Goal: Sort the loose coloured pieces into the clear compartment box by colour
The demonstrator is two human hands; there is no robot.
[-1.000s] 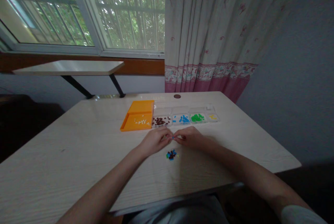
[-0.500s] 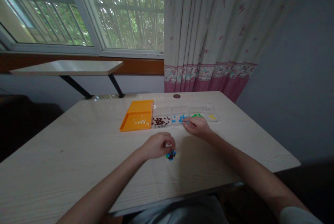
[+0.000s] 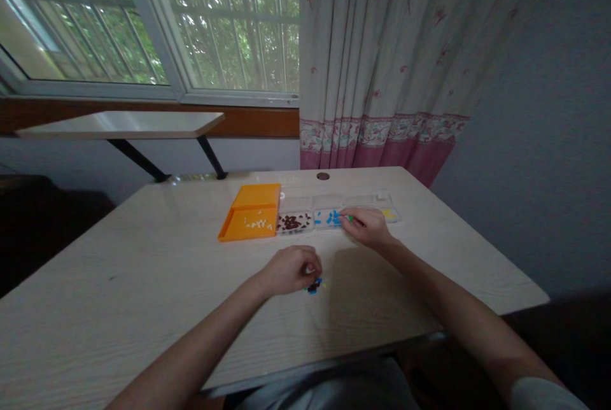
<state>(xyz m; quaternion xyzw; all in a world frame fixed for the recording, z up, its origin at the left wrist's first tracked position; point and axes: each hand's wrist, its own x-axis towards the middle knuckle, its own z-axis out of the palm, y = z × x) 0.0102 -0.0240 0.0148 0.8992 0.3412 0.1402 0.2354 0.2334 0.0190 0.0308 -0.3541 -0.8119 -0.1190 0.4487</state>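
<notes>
My left hand [image 3: 294, 268] is curled, thumb and fingertips bent down onto a small cluster of joined toy bricks [image 3: 313, 287] in blue, dark brown, green and yellow, low over the table. Fingers hide the cluster's upper part. My right hand [image 3: 367, 226] is closed in a pinch at the right end of the compartment of loose blue bricks [image 3: 329, 217]. What its fingertips hold, if anything, is too small to tell. Beneath that hand, green bricks [image 3: 351, 218] show only in part. Dark brown bricks [image 3: 291, 222] fill the compartment to the left.
An orange tray [image 3: 258, 195] with white pieces [image 3: 258, 223] lies open at the left of the clear compartment box [image 3: 329, 200]. Yellow pieces [image 3: 389, 213] sit at its right end. A raised shelf [image 3: 124, 123] stands at the table's back left, and a curtain [image 3: 377, 79] hangs behind.
My right hand has shifted slightly right and now covers most of the green bricks, baring more of the blue ones. My left hand stays at the cluster, covering slightly more of it.
</notes>
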